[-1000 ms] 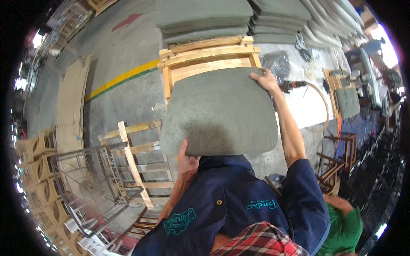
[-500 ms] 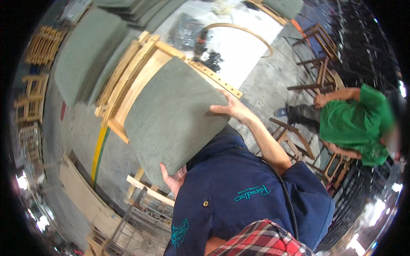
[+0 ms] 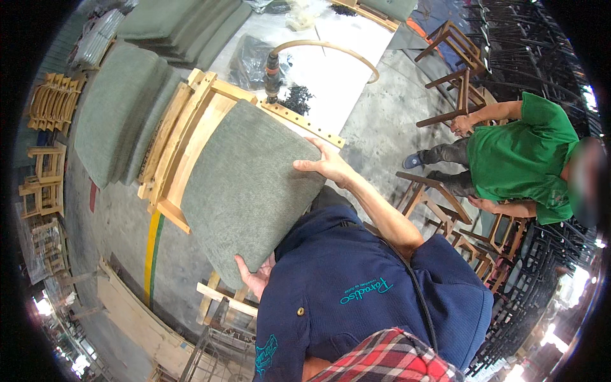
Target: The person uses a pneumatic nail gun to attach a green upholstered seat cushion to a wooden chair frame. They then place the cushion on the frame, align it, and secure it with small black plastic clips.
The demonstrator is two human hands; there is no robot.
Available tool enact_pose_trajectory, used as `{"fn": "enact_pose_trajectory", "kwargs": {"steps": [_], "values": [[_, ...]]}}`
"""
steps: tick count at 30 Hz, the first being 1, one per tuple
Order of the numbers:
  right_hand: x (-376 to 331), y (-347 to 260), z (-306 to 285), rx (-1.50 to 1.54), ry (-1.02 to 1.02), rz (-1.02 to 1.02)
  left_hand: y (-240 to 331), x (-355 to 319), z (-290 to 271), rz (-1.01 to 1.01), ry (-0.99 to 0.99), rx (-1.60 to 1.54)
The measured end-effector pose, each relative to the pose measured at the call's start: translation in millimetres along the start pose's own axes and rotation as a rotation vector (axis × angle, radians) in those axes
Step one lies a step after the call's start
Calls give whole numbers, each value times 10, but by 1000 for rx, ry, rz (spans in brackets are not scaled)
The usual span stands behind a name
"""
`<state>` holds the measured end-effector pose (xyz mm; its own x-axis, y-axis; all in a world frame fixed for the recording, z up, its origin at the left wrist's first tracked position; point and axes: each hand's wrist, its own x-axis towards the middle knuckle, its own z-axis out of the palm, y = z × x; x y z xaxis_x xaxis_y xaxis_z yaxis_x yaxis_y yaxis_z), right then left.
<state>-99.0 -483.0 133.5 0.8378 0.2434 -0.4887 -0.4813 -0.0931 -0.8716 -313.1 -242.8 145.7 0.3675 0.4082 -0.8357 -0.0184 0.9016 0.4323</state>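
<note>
A grey-green upholstered seat cushion (image 3: 254, 178) is held between my two hands, close in front of my body. My left hand (image 3: 254, 275) grips its near left corner, thumb on top and fingers underneath. At the right corner my right hand (image 3: 326, 164) has its thumb over the fabric and its other fingers along the edge. The far side of the cushion lies over a light wooden jig (image 3: 219, 114) at the table's edge, hiding part of it. Beyond stands a power screwdriver (image 3: 272, 79) with a hose, beside a pile of small black screws (image 3: 297, 100).
Stacked grey-green cushions (image 3: 114, 114) stand at the far left. A perforated wooden strip (image 3: 304, 125) edges the white table (image 3: 356, 70). On the right, a person in a green shirt (image 3: 522, 159) stands among brown chair frames (image 3: 439, 197). A wire cart (image 3: 223, 337) is near left.
The view has shifted slightly, and the cushion sits a little lower and further left in it. Both hands keep their hold. The person in green has moved an arm toward a chair frame.
</note>
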Motion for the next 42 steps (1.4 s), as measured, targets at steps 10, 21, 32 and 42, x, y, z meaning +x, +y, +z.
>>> {"fn": "enact_pose_trajectory", "kwargs": {"steps": [10, 21, 32, 42], "values": [[-80, -37, 49, -98, 99, -55, -30, 80, -289, 124, -182, -102], [-50, 247, 4, 82, 155, -108, 134, 260, -579, 33, -75, 3], [671, -46, -128, 261, 45, -69, -78, 33, -246, 68, -69, 158], [1738, 141, 452, 39, 212, -151, 187, 1042, -28, 128, -47, 396]]}}
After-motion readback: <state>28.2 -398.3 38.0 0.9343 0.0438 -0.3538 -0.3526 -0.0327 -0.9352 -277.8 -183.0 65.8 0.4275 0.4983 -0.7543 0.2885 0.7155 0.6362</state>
